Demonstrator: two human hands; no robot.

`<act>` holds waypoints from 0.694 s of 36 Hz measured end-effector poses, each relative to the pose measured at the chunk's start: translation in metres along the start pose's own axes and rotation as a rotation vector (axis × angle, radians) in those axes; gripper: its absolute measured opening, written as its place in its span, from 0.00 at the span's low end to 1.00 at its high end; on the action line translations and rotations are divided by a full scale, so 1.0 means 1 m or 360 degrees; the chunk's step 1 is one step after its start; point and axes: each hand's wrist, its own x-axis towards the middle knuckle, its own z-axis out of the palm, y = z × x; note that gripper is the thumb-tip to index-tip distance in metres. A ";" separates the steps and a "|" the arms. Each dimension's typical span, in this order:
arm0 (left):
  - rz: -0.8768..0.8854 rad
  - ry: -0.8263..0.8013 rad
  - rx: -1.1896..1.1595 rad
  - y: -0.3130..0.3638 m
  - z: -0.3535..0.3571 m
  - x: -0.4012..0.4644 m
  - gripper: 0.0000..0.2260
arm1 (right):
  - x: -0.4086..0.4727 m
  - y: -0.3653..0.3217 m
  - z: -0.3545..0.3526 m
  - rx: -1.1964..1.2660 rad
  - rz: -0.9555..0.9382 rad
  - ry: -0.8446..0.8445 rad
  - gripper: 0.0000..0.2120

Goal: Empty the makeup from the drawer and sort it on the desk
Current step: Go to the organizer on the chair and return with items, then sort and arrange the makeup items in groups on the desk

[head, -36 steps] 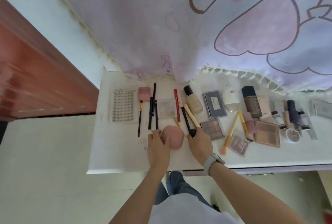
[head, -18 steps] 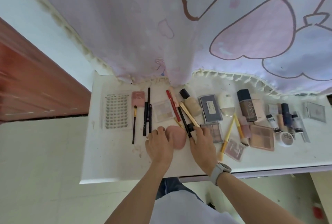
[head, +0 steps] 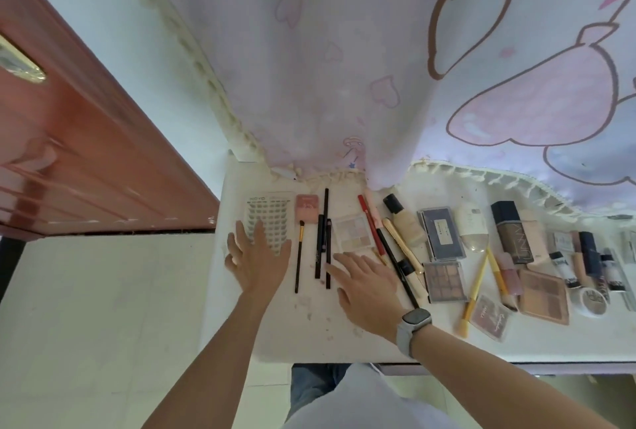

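Makeup lies in a row along the white desk (head: 275, 332). At the left are a lash sheet (head: 272, 218), a pink compact (head: 307, 208), a thin brush (head: 298, 263), black pencils (head: 319, 246), a pale palette (head: 352, 234) and a red pencil (head: 370, 225). My left hand (head: 256, 260) lies flat with spread fingers, its fingertips on the lash sheet's near edge. Also flat on the desk, my right hand (head: 364, 280) has straight fingers reaching the black pencils' lower ends. The pink puff is out of sight.
Further right lie a foundation bottle (head: 404, 222), a grey-blue palette (head: 440, 232), a brown eyeshadow palette (head: 445, 282), yellow brushes (head: 476, 287), a dark bottle (head: 512, 232), a tan palette (head: 543, 296) and small tubes. A printed curtain (head: 344, 84) hangs behind. A red-brown door (head: 69, 153) stands left.
Both hands left the pink puff and slid left; the left now rests at the lash sheet, the right by the pencils. The puff is no longer visible. The camera tilted.
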 end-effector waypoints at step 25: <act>-0.0096 -0.0252 -0.1023 -0.028 -0.034 0.003 0.31 | 0.017 -0.013 -0.002 0.0035 0.0062 -0.0441 0.23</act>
